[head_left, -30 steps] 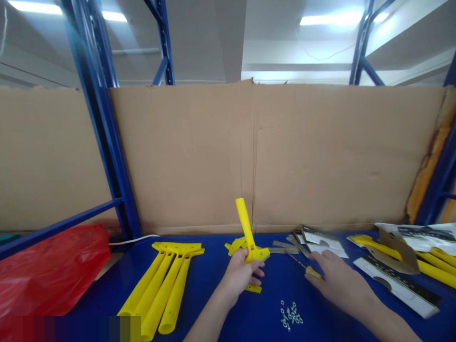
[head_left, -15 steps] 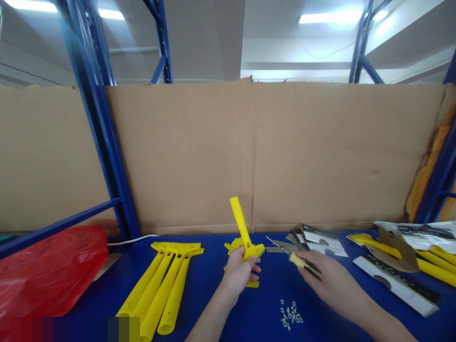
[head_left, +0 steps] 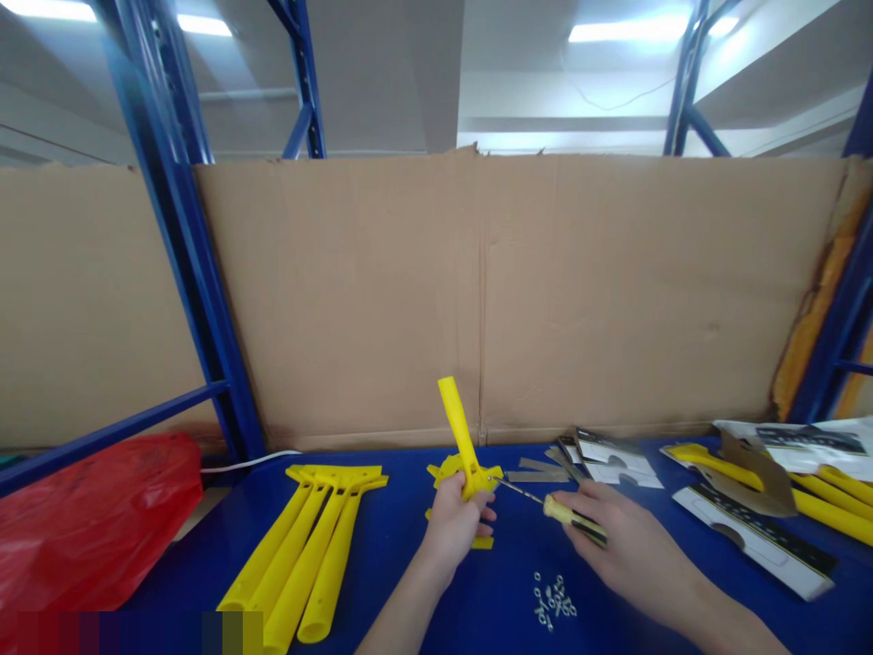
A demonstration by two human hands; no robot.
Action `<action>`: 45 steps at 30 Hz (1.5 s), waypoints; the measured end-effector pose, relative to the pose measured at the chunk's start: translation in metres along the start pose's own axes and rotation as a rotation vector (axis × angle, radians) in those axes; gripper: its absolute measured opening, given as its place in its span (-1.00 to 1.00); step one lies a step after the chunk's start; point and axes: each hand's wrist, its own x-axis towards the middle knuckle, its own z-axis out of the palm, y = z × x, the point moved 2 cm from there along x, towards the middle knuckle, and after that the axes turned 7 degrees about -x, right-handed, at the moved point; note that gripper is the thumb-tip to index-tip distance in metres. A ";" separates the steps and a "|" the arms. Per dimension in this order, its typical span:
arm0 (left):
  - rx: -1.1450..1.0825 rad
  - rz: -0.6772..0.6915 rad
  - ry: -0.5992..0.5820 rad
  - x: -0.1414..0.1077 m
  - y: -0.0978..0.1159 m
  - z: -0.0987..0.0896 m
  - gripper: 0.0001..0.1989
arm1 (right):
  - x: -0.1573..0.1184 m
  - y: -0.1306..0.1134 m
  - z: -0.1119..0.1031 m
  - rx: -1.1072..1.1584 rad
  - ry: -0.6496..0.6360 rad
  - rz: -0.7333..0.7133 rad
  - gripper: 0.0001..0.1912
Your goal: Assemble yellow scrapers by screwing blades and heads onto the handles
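Steadying the upright yellow scraper (head_left: 456,426) above the blue table (head_left: 388,555), the left hand (head_left: 454,526) closes around its head, apparently exposing the screw, while the right hand (head_left: 610,532), wrapped around the screwdriver (head_left: 563,511), angles its tip there.

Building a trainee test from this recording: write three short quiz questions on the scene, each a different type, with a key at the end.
1. Multiple choice: What does the right hand hold?
A) a red plastic bag
B) a screwdriver
C) a cardboard sleeve

2. True or false: The screwdriver's tip points away from the yellow piece held in the left hand.

3. Fill in the blank: The small metal pieces lie loose on the ____ table.

Key: 1. B; 2. False; 3. blue
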 end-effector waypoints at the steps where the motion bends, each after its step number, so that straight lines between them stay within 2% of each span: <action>1: 0.002 0.001 -0.001 0.000 0.000 0.000 -0.77 | 0.000 -0.001 0.000 0.006 -0.006 0.001 -0.67; 9: 0.055 0.027 -0.017 0.002 -0.004 0.000 -0.85 | -0.002 -0.003 -0.002 -0.033 -0.065 0.002 -0.68; 14: 0.136 0.049 -0.004 0.002 -0.005 0.001 -0.87 | -0.001 -0.004 -0.004 -0.071 -0.017 -0.015 -0.67; 17: 0.152 0.072 -0.001 0.002 -0.006 0.001 -0.85 | 0.000 -0.002 -0.001 -0.021 0.014 -0.016 -0.67; 24: 0.150 0.092 0.026 0.005 -0.010 0.002 -0.85 | 0.003 0.003 0.004 0.349 0.231 0.185 -0.72; 30: 0.153 0.087 0.050 0.008 -0.014 0.003 -0.82 | 0.003 -0.009 -0.007 0.878 0.134 0.540 -0.77; 32: 0.160 0.087 0.041 0.009 -0.014 0.002 -0.81 | 0.003 -0.012 -0.014 0.993 0.182 0.638 -0.72; 34: 0.167 0.087 0.036 0.009 -0.014 0.002 -0.81 | 0.003 -0.013 -0.020 1.097 0.237 0.673 -0.70; 39: 0.153 0.070 0.050 0.007 -0.010 0.002 -0.81 | 0.006 -0.008 -0.019 1.185 0.246 0.574 -0.63; 42: 0.149 0.065 0.051 0.006 -0.009 0.002 -0.79 | 0.006 -0.005 -0.012 1.106 0.281 0.492 -0.65; 45: 0.149 0.064 0.059 0.006 -0.011 0.001 -0.79 | 0.005 -0.004 -0.007 0.935 0.296 0.432 -0.66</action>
